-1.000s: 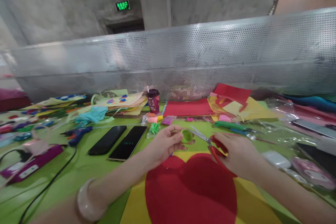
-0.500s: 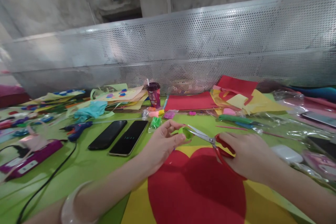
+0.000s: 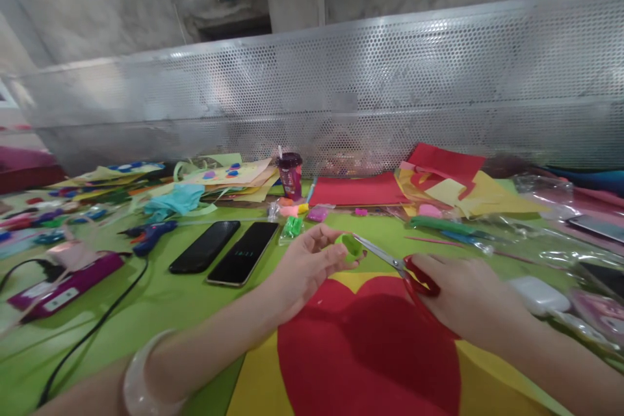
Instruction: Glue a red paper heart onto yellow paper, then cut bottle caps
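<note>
My left hand [image 3: 312, 266] pinches a small curled green piece [image 3: 350, 247], bent like a ring; its material I cannot make out. In my right hand [image 3: 463, 289] are red-handled scissors [image 3: 383, 253], their blade tips at the upper edge of the green piece. The blades look nearly closed. Below both hands lies a large red paper heart [image 3: 370, 351] on a yellow sheet [image 3: 256, 370]. My right hand casts a shadow over the heart.
Two phones [image 3: 244, 253] lie left of my hands. Farther left are a glue gun [image 3: 149, 237] and a purple power strip [image 3: 68, 286] with a black cord. A lidded cup [image 3: 290, 177] and red paper [image 3: 358, 190] stand at the back. Plastic wrapping [image 3: 546, 237] lies right.
The view has shifted slightly, moving everything a little right. The scissor blades have come closer together and now lie at the green piece's upper edge. Both hands keep their holds.
</note>
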{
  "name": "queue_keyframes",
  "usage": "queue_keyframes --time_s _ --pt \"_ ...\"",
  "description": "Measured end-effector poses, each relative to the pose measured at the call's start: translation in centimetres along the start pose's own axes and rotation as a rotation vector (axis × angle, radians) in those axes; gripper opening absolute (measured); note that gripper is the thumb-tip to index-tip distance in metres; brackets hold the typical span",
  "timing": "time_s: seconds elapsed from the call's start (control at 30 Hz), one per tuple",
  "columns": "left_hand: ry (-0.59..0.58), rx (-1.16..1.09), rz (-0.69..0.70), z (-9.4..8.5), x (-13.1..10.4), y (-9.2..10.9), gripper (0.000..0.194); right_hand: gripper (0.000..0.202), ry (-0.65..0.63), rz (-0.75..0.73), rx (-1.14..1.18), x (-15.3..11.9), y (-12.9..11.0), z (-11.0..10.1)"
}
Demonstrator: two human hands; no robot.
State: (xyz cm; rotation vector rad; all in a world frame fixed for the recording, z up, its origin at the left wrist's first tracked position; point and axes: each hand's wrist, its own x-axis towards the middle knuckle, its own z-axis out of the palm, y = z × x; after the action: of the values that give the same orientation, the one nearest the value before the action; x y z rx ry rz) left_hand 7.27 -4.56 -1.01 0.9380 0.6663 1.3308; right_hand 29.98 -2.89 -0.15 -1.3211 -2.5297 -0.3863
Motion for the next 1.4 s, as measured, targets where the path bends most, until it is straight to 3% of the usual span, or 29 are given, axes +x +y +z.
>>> queue_keyframes --time_s 0.07,0.23,0.37,0.63,0.9,1.07,1.23,1.4 --pt "-0.019 -0.029 -0.005 -0.1 0.2 0.2 0.037 0.018 -0.047 0.022 0.147 0.0 -0.1 -0.2" --pt "-0.063 -0.075 -0.033 -0.5 0.6 0.3 0.036 0.03 -0.331 0.151 0.706 0.1 -0.8 -1.6" --pt "-0.117 -0.079 -0.04 -1.1 0.8 0.3 0.033 0.035 -0.519 0.269 0.955 0.2 -1.2 -2.7" --pt "-0.196 -0.064 -0.045 -1.2 0.7 0.7 0.031 0.04 -0.524 0.353 1.16 -0.1 -1.8 -3.6" --pt "-0.156 0.028 -0.179 -1.2 0.6 -0.2 0.04 0.04 -0.374 0.392 1.176 0.5 0.1 -2.9" --pt "-0.062 -0.033 -0.117 -1.5 0.9 -0.3 0.034 0.04 -0.344 0.379 1.002 0.3 0.2 -2.2" --pt "0.017 -0.063 -0.104 -1.1 1.2 0.8 0.01 0.034 -0.226 0.225 0.709 0.6 0.2 -1.6" --pt "0.047 -0.042 -0.054 -0.5 0.4 1.2 0.022 0.023 -0.244 0.139 0.522 0.5 -0.2 -1.7"
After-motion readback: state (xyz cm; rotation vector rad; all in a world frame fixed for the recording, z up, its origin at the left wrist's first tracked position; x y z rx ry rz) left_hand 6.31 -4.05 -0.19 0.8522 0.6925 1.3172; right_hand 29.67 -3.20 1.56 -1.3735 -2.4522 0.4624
